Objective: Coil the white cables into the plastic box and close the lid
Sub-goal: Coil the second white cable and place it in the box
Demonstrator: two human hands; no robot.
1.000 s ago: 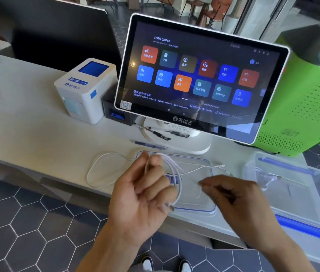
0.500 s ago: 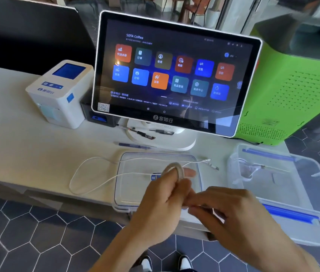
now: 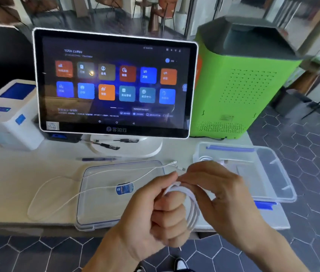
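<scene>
I have the coiled white cable (image 3: 189, 205) wound in several loops round my left hand (image 3: 155, 216), whose fingers are curled into the bundle and hold it above the near edge of the desk (image 3: 18, 169). My right hand (image 3: 220, 195) is against the coil from the other side, its fingers (image 3: 196, 169) bent over the top of the loops and pinching them near the left thumb. A short tail end pokes out below the left hand.

A second white cable (image 3: 61, 195) lies loose on the desk, its long loop trailing left and its run crossing the clear lid (image 3: 96, 209) that lies flat in front of me. The plastic box (image 3: 273, 173) sits open to the right; something pale lies in its far corner (possibly a cable already stowed, too blurred to say).

I judge the cable to be light, thin and springy: the loops will want to fan open once the pinch eases. It looks smooth, so a light grip may let strands slip. Best to hold across all the strands together at one point on the ring, not by a single strand or the plug end.
</scene>
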